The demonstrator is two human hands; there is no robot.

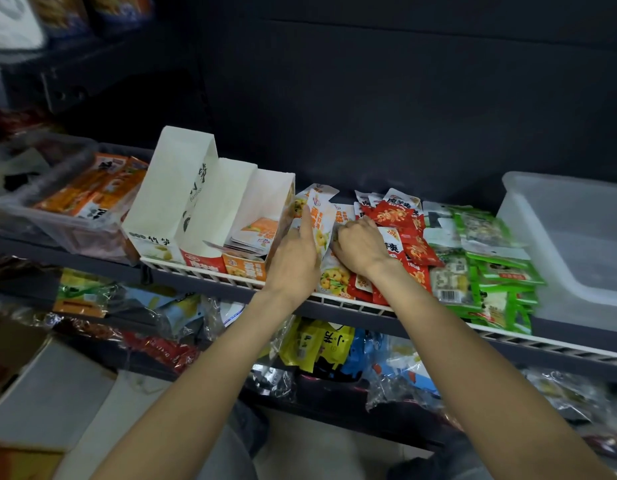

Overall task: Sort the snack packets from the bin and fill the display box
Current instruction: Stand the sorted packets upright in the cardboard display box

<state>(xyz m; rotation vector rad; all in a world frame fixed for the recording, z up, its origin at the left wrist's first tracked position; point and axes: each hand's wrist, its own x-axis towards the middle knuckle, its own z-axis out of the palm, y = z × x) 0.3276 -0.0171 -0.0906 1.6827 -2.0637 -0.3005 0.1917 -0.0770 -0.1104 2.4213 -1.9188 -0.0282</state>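
Shelf (334, 308): orange packets (321, 216) upright between both hands' grip.

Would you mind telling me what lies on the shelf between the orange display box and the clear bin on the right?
In the head view, yellow packets, red packets and green packets lie between the display box and bin.
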